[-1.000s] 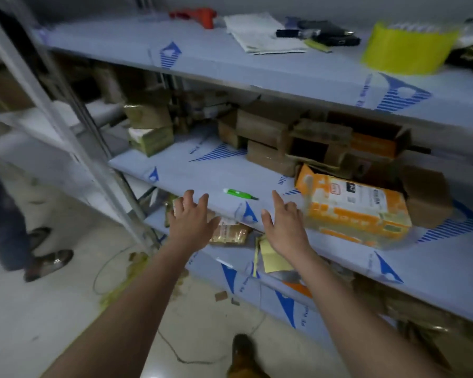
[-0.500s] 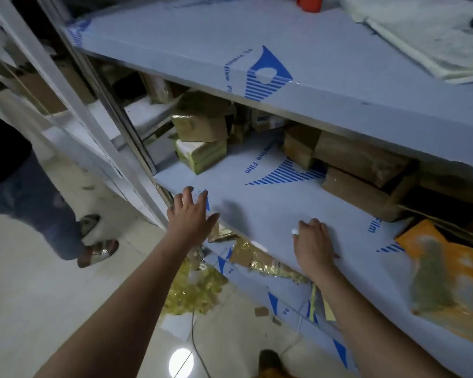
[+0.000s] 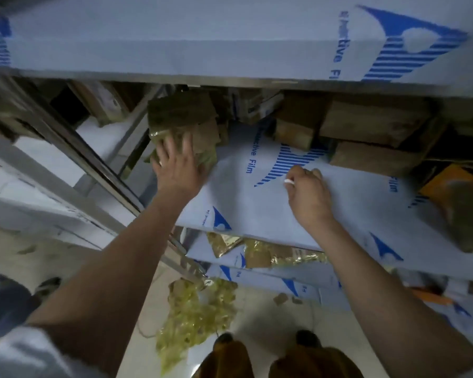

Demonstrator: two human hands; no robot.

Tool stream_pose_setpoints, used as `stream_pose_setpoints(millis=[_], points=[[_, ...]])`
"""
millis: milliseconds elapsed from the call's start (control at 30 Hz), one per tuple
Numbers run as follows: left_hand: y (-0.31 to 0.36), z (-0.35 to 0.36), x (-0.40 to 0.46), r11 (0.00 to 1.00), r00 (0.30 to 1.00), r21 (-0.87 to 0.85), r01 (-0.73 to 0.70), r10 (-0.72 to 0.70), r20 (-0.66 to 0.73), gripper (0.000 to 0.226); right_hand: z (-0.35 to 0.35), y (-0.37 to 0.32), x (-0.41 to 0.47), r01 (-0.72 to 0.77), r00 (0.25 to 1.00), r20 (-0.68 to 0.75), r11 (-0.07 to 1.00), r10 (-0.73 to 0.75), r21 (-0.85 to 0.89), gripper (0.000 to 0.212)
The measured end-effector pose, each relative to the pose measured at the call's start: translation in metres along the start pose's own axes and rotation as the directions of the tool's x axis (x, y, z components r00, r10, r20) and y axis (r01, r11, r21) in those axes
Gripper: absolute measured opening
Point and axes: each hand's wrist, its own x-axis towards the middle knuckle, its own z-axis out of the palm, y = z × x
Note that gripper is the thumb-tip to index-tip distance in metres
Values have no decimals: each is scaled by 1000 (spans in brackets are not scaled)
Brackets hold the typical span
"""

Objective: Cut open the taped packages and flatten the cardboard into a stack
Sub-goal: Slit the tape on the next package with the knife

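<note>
Two taped brown packages [image 3: 181, 115] are stacked at the left end of the middle shelf [image 3: 257, 211]. My left hand [image 3: 176, 167] lies on the front of the lower one, fingers spread and fairly straight. My right hand [image 3: 309, 195] rests on the shelf to the right with its fingers curled round a small cutter. Only the cutter's white tip [image 3: 288, 182] sticks out by the thumb. More cardboard boxes [image 3: 372, 124] sit at the back of the shelf.
The upper shelf [image 3: 202, 36] overhangs closely. A slanted metal post [image 3: 74, 148] stands left of the packages. An orange package [image 3: 459, 203] lies at far right. Crumpled yellow tape [image 3: 197, 315] lies on the floor by my shoes [image 3: 224, 358]. Another person's foot [image 3: 47, 286] shows at left.
My left hand has reached from the shelf's front edge onto the left packages. My right hand has closed over the green cutter on the shelf. The view has dipped closer.
</note>
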Motion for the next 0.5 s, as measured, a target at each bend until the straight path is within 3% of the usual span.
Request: stream_pose_setpoints(millis=[200,300,500], points=[[-26,-5,39,992,996,106,-74,79,-44,78,12,-56,-12,-73,990,-111,993,83,88,13],[-30,-9,46,994,993,-2,-112,112,-24,69,17,-70,-17,-107,981,-148,984,128,140,13],[-35,-14,38,967,967,-150,-207,179,-182,57,22,-71,-22,-71,970,-201,952,136,298,16]])
